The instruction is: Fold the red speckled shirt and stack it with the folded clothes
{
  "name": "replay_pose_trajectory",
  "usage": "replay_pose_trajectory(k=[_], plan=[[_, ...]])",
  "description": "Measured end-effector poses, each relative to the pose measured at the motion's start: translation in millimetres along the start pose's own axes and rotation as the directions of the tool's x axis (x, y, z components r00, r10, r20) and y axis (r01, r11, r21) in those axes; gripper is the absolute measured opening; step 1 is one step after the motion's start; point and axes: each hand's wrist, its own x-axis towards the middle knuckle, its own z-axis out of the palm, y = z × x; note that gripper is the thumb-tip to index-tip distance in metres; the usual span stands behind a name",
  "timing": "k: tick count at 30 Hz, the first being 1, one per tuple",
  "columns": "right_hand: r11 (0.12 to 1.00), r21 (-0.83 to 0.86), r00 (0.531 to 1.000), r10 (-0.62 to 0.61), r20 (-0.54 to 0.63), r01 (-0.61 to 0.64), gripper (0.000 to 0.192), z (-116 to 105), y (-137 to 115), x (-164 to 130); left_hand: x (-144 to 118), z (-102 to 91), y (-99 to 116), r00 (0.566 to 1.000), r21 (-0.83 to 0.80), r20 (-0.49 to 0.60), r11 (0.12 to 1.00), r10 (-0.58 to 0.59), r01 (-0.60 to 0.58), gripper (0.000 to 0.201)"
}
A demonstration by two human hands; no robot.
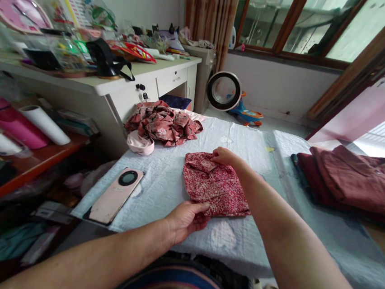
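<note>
A red and white patterned garment (pixel 214 185), folded into a compact bundle, lies on the pale blue cloth (pixel 162 173) over the table. My left hand (pixel 187 216) pinches its near edge between thumb and fingers. At the far edge, my right hand (pixel 225 157) grips the fabric with bent fingers, partly hidden by the hand itself. Beyond the bundle, to the left, sits a crumpled red patterned garment (pixel 165 123) beside a pale pink band of fabric (pixel 140 143). Left of my hands lies a pink phone (pixel 114 198), camera side up.
Folded dark red clothes (pixel 356 178) are stacked on the table's right. A cluttered white desk (pixel 133 89) stands at the back left, with a shelf (pixel 41 161) of household items below it. Behind the table are an open round washer door (pixel 224 90) and a blue ride-on toy (pixel 248 112).
</note>
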Motion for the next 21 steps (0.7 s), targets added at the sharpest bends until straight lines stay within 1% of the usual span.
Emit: replay_pose_trajectory(k=[2, 3, 7, 9, 13, 15, 17, 19, 21], plan=[[1.0, 0.0, 0.999, -0.025, -0.028, 0.025, 0.02, -0.7, -0.1, -4.2, -1.4, 1.5, -2.5, 1.0, 0.006, -0.025, 1.0, 0.009, -0.009, 0.018], [0.999, 0.0, 0.998, -0.034, -0.044, 0.034, 0.02, -1.3, 0.0, -6.5, -2.7, 2.3, -3.2, 0.999, 0.002, -0.032, 0.999, 0.033, -0.033, 0.018], [0.999, -0.001, 0.993, -0.039, -0.115, 0.039, 0.018, -7.8, 1.2, -15.7, -8.5, 5.4, -1.8, 0.985, -0.069, -0.044, 0.983, 0.169, -0.172, 0.016], [1.0, -0.001, 0.988, -0.029, -0.153, 0.029, 0.018, -13.1, 2.9, -21.6, -10.1, 5.9, 1.6, 0.976, -0.126, -0.061, 0.969, 0.207, -0.214, 0.013], [1.0, 0.024, 0.973, 0.015, -0.231, -0.009, 0.017, -22.2, 10.5, -40.5, -9.0, 2.1, 15.7, 0.97, -0.205, -0.06, 0.948, 0.236, -0.243, 0.011], [0.994, 0.102, 0.956, 0.072, -0.284, -0.044, 0.017, -23.2, 16.5, -54.2, -6.4, -2.1, 26.5, 0.956, -0.199, -0.054, 0.936, 0.287, -0.292, 0.014], [0.967, 0.24, 0.938, 0.162, -0.307, -0.088, 0.017, -21.1, 22.6, -70.3, -2.6, -6.3, 39.7, 0.931, -0.158, -0.059, 0.918, 0.36, -0.364, 0.018], [0.907, 0.4, 0.915, 0.267, -0.301, -0.134, 0.019, -15.8, 26.9, -88.4, 2.9, -9.1, 54.6, 0.905, -0.093, -0.077, 0.901, 0.418, -0.424, 0.019], [0.827, 0.545, 0.893, 0.343, -0.292, -0.14, 0.023, -8.1, 28.0, -107.4, 11.1, -9.7, 70.3, 0.887, -0.027, -0.105, 0.89, 0.45, -0.455, 0.017]])
